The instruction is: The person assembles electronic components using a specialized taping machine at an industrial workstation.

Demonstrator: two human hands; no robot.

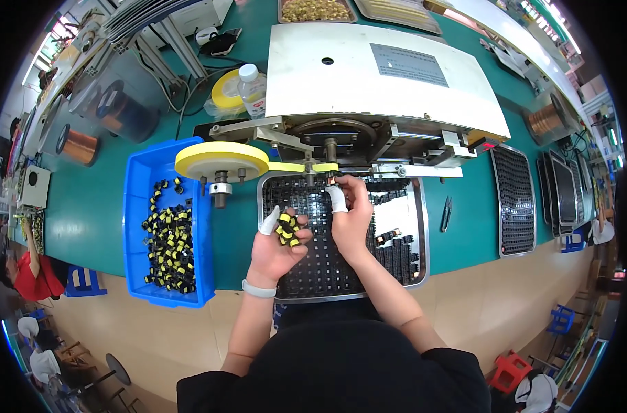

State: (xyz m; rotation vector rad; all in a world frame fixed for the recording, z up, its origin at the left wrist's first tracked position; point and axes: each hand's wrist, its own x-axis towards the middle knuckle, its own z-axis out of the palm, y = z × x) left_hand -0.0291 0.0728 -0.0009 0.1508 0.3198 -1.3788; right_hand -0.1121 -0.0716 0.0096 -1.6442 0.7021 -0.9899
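My left hand (pixel 268 256), palm up with a white cover on its thumb, cradles several small black bobbins wrapped in yellow tape (pixel 288 230). To its right, my right hand (pixel 353 215) is raised to the spindle (pixel 330 150) of a white taping machine (pixel 368 79). Its fingers, one in a white cover, pinch a small copper-wound bobbin (pixel 332 181) just below the spindle; the fingertips partly hide it. A yellow tape strip (pixel 286 166) runs from a large tape roll (pixel 189 158) to that spot. Beneath both hands lies a metal tray (pixel 423 234) with rows of black bobbins.
At the left stands a blue bin (pixel 133 234) with many yellow-taped bobbins inside. Black-handled snips (pixel 446 214) lie right of the tray, before another bobbin tray (pixel 514 199). A bottle (pixel 251 89) stands behind the tape roll. Copper wire spools (pixel 77 146) stand farther left.
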